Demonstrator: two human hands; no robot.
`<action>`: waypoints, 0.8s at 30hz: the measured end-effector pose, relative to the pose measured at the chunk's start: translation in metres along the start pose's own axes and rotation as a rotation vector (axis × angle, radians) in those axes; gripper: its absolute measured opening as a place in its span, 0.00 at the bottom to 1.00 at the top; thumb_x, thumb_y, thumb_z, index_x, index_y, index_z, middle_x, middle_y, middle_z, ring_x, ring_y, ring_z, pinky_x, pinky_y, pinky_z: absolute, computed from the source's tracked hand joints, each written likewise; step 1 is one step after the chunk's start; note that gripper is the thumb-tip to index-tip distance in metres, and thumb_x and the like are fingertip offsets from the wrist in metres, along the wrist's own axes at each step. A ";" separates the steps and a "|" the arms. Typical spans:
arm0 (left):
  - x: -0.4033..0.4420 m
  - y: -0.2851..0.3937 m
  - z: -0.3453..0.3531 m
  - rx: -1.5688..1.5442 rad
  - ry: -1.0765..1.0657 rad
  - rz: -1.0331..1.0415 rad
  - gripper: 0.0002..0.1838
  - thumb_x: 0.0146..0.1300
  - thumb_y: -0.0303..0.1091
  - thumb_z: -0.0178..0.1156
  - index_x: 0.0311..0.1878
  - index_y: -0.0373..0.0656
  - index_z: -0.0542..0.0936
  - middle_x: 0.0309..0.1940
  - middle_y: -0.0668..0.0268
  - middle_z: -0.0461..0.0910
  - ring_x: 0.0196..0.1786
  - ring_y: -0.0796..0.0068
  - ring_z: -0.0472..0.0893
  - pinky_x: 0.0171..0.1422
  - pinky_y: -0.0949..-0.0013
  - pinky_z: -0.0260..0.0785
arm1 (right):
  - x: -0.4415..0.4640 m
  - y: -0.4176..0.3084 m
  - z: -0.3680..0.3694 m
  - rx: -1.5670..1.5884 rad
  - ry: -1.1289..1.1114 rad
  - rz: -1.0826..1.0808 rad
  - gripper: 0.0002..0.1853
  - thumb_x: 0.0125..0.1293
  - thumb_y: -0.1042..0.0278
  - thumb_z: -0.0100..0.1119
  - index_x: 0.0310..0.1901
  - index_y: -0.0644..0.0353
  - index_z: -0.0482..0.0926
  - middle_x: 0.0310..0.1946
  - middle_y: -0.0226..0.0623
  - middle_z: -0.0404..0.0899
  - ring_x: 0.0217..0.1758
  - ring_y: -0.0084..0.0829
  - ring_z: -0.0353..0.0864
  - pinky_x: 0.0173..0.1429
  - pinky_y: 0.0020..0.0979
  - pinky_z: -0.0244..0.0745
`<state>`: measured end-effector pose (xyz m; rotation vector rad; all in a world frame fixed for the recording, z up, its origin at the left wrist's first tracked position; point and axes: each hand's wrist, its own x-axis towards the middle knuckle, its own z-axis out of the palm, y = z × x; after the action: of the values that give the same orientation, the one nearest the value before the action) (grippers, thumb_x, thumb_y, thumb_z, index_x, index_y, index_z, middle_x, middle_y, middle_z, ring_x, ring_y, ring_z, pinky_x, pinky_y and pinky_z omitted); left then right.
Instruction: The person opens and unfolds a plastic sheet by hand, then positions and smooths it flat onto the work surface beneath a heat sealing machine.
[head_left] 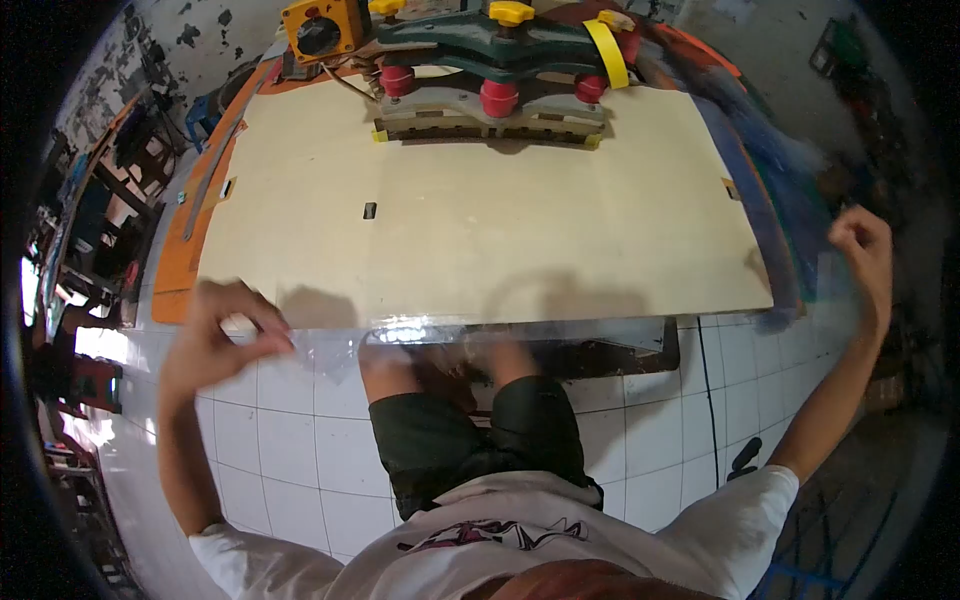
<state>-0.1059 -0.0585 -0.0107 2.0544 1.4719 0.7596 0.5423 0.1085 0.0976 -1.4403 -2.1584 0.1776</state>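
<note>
My left hand [235, 335] is at the front left corner of the pale yellow board [460, 230], thumb and fingers pinched on the end of a clear plastic film [400, 332]. This shiny film runs along the board's front edge. Out beyond the board's right side, my right hand [862, 240] is raised with its fingers closed; faint, blurred transparent material hangs below it, and what the fingers grip is too small to make out. A dark green clamp press [490, 45] with red knobs and yellow knobs stands at the board's back edge.
A yellow box with a black dial [322, 30] sits at the back left. A yellow tape strip [606, 54] hangs on the press. Blue transparent sheeting [790, 190] lies at the right. Below the front edge are my legs and a dark low object [640, 358] on white tiles.
</note>
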 end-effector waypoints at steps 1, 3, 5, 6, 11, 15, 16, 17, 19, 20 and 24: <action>0.004 -0.014 -0.017 0.041 0.035 -0.016 0.07 0.49 0.21 0.73 0.27 0.38 0.82 0.28 0.62 0.85 0.35 0.72 0.84 0.43 0.71 0.73 | 0.016 -0.003 0.021 0.008 -0.024 -0.019 0.07 0.55 0.69 0.69 0.27 0.60 0.80 0.24 0.24 0.75 0.30 0.17 0.70 0.35 0.24 0.65; 0.020 -0.039 -0.046 -0.016 0.073 -0.199 0.05 0.56 0.25 0.69 0.29 0.36 0.81 0.29 0.64 0.83 0.36 0.77 0.82 0.42 0.71 0.72 | 0.046 0.005 0.062 -0.004 -0.078 -0.052 0.08 0.55 0.68 0.70 0.26 0.60 0.80 0.23 0.23 0.75 0.28 0.16 0.69 0.32 0.24 0.63; 0.043 -0.062 -0.066 0.072 0.023 -0.221 0.05 0.59 0.25 0.66 0.32 0.37 0.78 0.31 0.63 0.82 0.36 0.75 0.81 0.43 0.69 0.75 | 0.068 -0.001 0.105 0.057 -0.113 -0.016 0.10 0.55 0.66 0.71 0.24 0.61 0.80 0.20 0.23 0.73 0.26 0.16 0.68 0.30 0.24 0.63; 0.058 -0.074 -0.072 0.095 -0.031 -0.286 0.04 0.58 0.26 0.67 0.32 0.37 0.80 0.29 0.65 0.82 0.35 0.77 0.81 0.42 0.70 0.74 | 0.078 0.000 0.125 0.015 -0.184 -0.024 0.11 0.55 0.66 0.72 0.24 0.61 0.80 0.19 0.24 0.73 0.26 0.15 0.68 0.29 0.25 0.63; 0.139 -0.158 -0.091 0.067 -0.226 -0.461 0.08 0.57 0.28 0.68 0.40 0.38 0.83 0.30 0.67 0.83 0.35 0.76 0.82 0.47 0.69 0.75 | 0.129 0.012 0.192 -0.099 -0.393 0.016 0.14 0.54 0.59 0.72 0.25 0.62 0.81 0.16 0.29 0.74 0.23 0.21 0.72 0.28 0.29 0.65; 0.172 -0.183 -0.069 0.732 0.123 -0.209 0.19 0.61 0.39 0.66 0.54 0.42 0.80 0.49 0.59 0.81 0.50 0.64 0.81 0.55 0.61 0.74 | 0.147 0.009 0.214 -0.480 -0.068 -0.101 0.25 0.58 0.46 0.66 0.44 0.63 0.84 0.43 0.45 0.84 0.46 0.44 0.83 0.50 0.43 0.76; 0.178 -0.176 -0.058 0.897 0.378 -0.141 0.23 0.63 0.42 0.65 0.58 0.44 0.79 0.55 0.57 0.79 0.55 0.60 0.80 0.58 0.58 0.73 | 0.145 0.008 0.215 -0.581 -0.012 -0.103 0.28 0.59 0.45 0.64 0.50 0.62 0.82 0.51 0.48 0.80 0.53 0.47 0.79 0.56 0.44 0.73; 0.179 -0.151 -0.051 0.854 0.263 -0.262 0.26 0.67 0.45 0.61 0.64 0.42 0.74 0.65 0.53 0.71 0.65 0.53 0.73 0.68 0.57 0.67 | 0.141 0.006 0.216 -0.680 0.045 -0.104 0.31 0.61 0.44 0.62 0.56 0.62 0.79 0.59 0.51 0.76 0.61 0.49 0.76 0.63 0.45 0.71; 0.170 -0.164 -0.023 0.717 0.299 -0.290 0.31 0.70 0.55 0.52 0.68 0.44 0.70 0.70 0.53 0.65 0.71 0.52 0.66 0.74 0.51 0.59 | 0.129 0.015 0.223 -0.610 -0.028 -0.014 0.34 0.63 0.40 0.58 0.60 0.61 0.76 0.62 0.56 0.71 0.65 0.53 0.70 0.67 0.47 0.66; 0.163 -0.157 -0.006 0.717 0.296 -0.302 0.31 0.70 0.55 0.52 0.68 0.44 0.70 0.70 0.53 0.65 0.71 0.52 0.66 0.74 0.51 0.59 | 0.122 0.020 0.228 -0.547 -0.098 0.078 0.37 0.65 0.37 0.53 0.64 0.60 0.72 0.66 0.60 0.67 0.70 0.56 0.65 0.71 0.49 0.62; 0.141 -0.154 0.041 0.749 0.198 -0.547 0.37 0.71 0.64 0.38 0.74 0.48 0.59 0.76 0.55 0.53 0.79 0.55 0.49 0.77 0.38 0.42 | 0.088 0.035 0.252 -0.472 -0.299 0.301 0.45 0.68 0.27 0.37 0.74 0.56 0.57 0.74 0.62 0.48 0.79 0.57 0.43 0.78 0.57 0.39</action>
<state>-0.1451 0.1182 -0.1228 1.8933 2.5715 0.1898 0.4206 0.2465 -0.0989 -2.1254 -2.3061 -0.0165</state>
